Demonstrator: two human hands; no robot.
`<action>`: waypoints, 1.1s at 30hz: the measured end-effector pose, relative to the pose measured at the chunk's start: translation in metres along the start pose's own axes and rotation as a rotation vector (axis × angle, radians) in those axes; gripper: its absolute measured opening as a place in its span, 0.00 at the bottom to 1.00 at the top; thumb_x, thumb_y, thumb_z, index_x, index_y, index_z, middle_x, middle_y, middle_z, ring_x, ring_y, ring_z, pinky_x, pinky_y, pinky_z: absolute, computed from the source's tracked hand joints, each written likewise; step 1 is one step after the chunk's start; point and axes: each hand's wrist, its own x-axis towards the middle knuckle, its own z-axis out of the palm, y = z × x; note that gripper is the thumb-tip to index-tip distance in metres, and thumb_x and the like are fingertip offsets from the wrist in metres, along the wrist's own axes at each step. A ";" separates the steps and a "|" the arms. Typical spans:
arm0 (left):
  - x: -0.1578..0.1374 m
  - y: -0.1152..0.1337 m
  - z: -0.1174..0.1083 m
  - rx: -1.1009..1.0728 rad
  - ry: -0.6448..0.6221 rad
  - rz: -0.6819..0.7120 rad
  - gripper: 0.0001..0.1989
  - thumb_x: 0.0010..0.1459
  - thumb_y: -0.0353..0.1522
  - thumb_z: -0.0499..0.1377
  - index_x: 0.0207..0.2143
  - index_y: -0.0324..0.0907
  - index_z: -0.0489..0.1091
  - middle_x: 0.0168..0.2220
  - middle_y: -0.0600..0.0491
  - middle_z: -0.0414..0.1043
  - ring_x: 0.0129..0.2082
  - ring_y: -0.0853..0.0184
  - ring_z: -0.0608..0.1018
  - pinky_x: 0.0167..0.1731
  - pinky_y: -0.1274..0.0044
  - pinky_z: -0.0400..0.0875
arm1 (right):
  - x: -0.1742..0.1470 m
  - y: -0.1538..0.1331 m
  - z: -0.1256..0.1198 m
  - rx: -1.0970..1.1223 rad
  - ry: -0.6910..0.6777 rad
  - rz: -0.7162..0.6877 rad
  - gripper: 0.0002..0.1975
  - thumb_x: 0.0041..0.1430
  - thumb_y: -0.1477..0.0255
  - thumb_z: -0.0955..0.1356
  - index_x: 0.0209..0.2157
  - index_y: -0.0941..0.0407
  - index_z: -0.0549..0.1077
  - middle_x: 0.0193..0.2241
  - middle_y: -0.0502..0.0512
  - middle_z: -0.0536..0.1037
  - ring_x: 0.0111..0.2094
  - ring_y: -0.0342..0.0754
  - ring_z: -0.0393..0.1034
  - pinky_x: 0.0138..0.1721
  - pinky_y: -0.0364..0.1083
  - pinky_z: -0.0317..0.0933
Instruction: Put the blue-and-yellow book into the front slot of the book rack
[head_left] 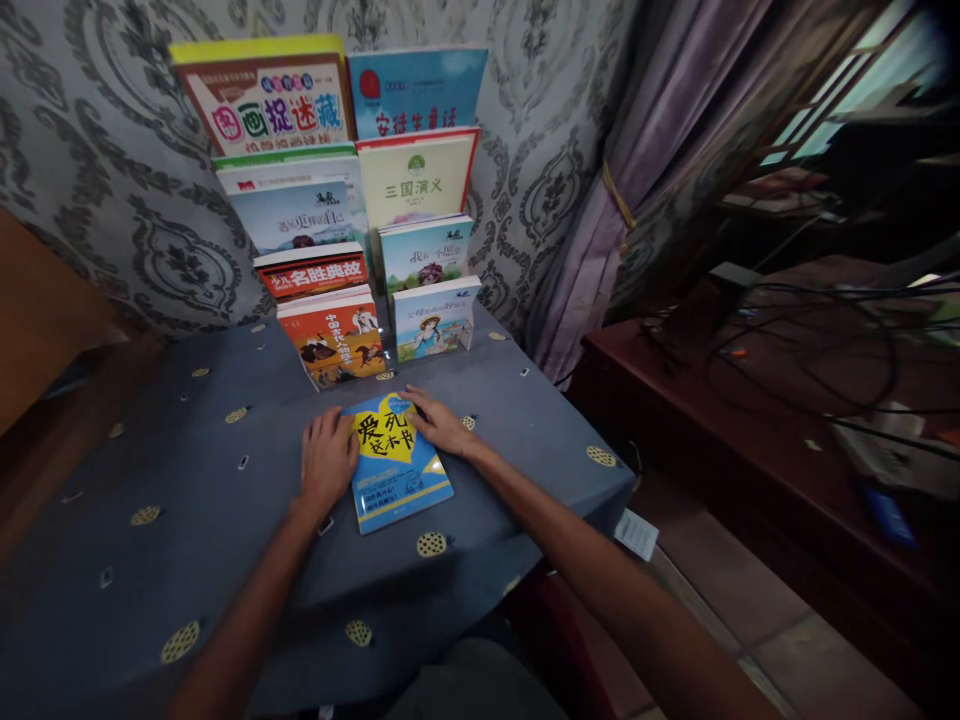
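Note:
A blue book [397, 490] with a yellow heart on its cover lies closed and flat on the cloth-covered table. My left hand [328, 455] rests flat along its left edge, fingers stretched forward and fingertips at the upper left corner. On the other side, my right hand [442, 425] touches the upper right corner with its fingers extended. Beyond the book, two stepped columns of books stand upright. An orange book [337, 340] is at the front of the left column, and a pale blue book with a drawn girl [435, 322] fronts the right one.
The dark blue tablecloth [225, 520] has pineapple prints. Behind the books is patterned grey wallpaper [540, 120], with a tied purple curtain [600, 220] to its right. A dark red desk [675, 390] with tangled black cables [810, 310] stands at the right. A brown panel [45, 310] is at the left.

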 end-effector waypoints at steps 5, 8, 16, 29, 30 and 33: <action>0.027 -0.005 0.023 -0.130 -0.097 0.153 0.19 0.66 0.31 0.47 0.54 0.41 0.71 0.58 0.43 0.71 0.64 0.54 0.67 0.62 0.56 0.62 | 0.000 0.001 -0.005 0.448 0.099 0.115 0.26 0.71 0.62 0.58 0.66 0.55 0.60 0.61 0.61 0.71 0.61 0.51 0.68 0.63 0.56 0.60; 0.042 0.002 0.029 -0.141 -0.183 0.225 0.21 0.68 0.36 0.48 0.58 0.42 0.69 0.62 0.42 0.68 0.67 0.53 0.63 0.63 0.54 0.61 | 0.001 0.000 -0.008 0.669 0.123 0.186 0.27 0.72 0.62 0.56 0.67 0.58 0.58 0.61 0.65 0.71 0.59 0.50 0.70 0.64 0.55 0.59; 0.035 0.041 0.017 -0.165 -0.325 0.450 0.19 0.68 0.38 0.51 0.58 0.48 0.70 0.68 0.47 0.58 0.71 0.53 0.54 0.66 0.52 0.55 | 0.003 -0.001 -0.010 0.753 0.122 0.232 0.28 0.72 0.57 0.56 0.67 0.57 0.58 0.62 0.65 0.70 0.59 0.51 0.70 0.64 0.55 0.59; -0.037 0.076 -0.018 -0.291 -0.488 0.579 0.20 0.69 0.40 0.52 0.61 0.52 0.66 0.68 0.50 0.59 0.71 0.58 0.55 0.68 0.53 0.50 | -0.008 -0.007 -0.004 0.309 0.151 0.101 0.25 0.72 0.60 0.57 0.64 0.55 0.63 0.62 0.59 0.71 0.61 0.50 0.68 0.64 0.54 0.59; -0.037 0.072 -0.017 -0.296 -0.462 0.542 0.20 0.69 0.40 0.51 0.61 0.51 0.66 0.68 0.49 0.60 0.71 0.59 0.57 0.68 0.54 0.51 | -0.011 -0.009 -0.001 0.224 0.140 0.090 0.25 0.71 0.62 0.58 0.64 0.56 0.63 0.62 0.60 0.70 0.62 0.51 0.66 0.64 0.54 0.58; -0.034 0.056 -0.009 -0.290 -0.338 0.382 0.20 0.70 0.38 0.49 0.61 0.47 0.66 0.65 0.47 0.65 0.68 0.59 0.62 0.67 0.55 0.54 | -0.023 -0.018 0.010 -0.045 0.079 0.067 0.26 0.69 0.66 0.60 0.65 0.60 0.62 0.66 0.65 0.65 0.66 0.54 0.60 0.66 0.56 0.54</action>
